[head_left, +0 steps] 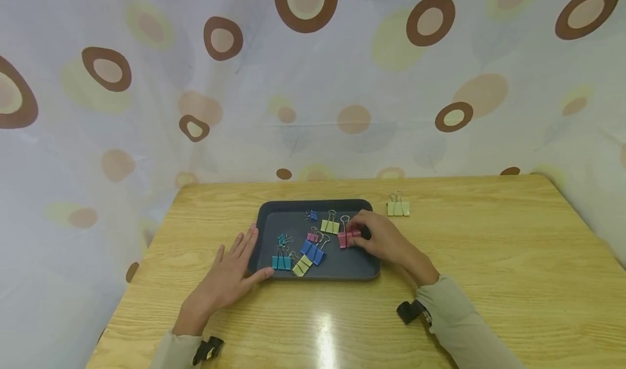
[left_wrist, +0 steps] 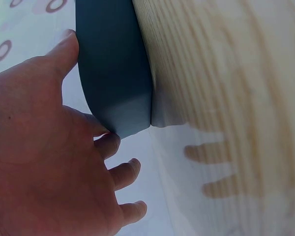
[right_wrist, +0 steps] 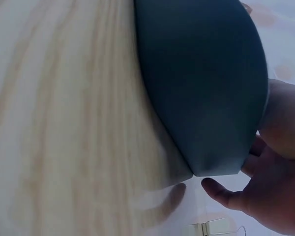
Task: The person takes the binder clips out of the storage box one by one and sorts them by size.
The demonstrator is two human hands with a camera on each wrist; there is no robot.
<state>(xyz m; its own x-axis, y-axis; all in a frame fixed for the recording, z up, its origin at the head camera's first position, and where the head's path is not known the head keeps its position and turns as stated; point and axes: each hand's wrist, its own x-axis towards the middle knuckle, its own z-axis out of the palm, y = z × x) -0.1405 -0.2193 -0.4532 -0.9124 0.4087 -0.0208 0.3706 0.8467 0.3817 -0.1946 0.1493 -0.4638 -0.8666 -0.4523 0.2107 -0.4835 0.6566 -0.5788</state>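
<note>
A dark grey tray (head_left: 349,264) lies on the table with several coloured binder clips in it. At its right side my right hand (head_left: 383,238) pinches a large red binder clip (head_left: 344,240) between thumb and fingers. My left hand (head_left: 227,274) rests against the tray's left edge, fingers spread and thumb over the front left corner. Near that thumb sits a teal binder clip (head_left: 281,263). In the left wrist view the left hand (left_wrist: 49,147) touches the tray wall (left_wrist: 113,64). The tray's side (right_wrist: 201,88) hides the right hand's grip in the right wrist view.
Inside the tray are also blue clips (head_left: 313,252), yellow clips (head_left: 330,227), a small pink clip (head_left: 312,237) and small teal clips (head_left: 283,240). A pale yellow binder clip (head_left: 398,208) stands on the table (head_left: 489,260) right of the tray. A patterned curtain (head_left: 342,81) hangs behind.
</note>
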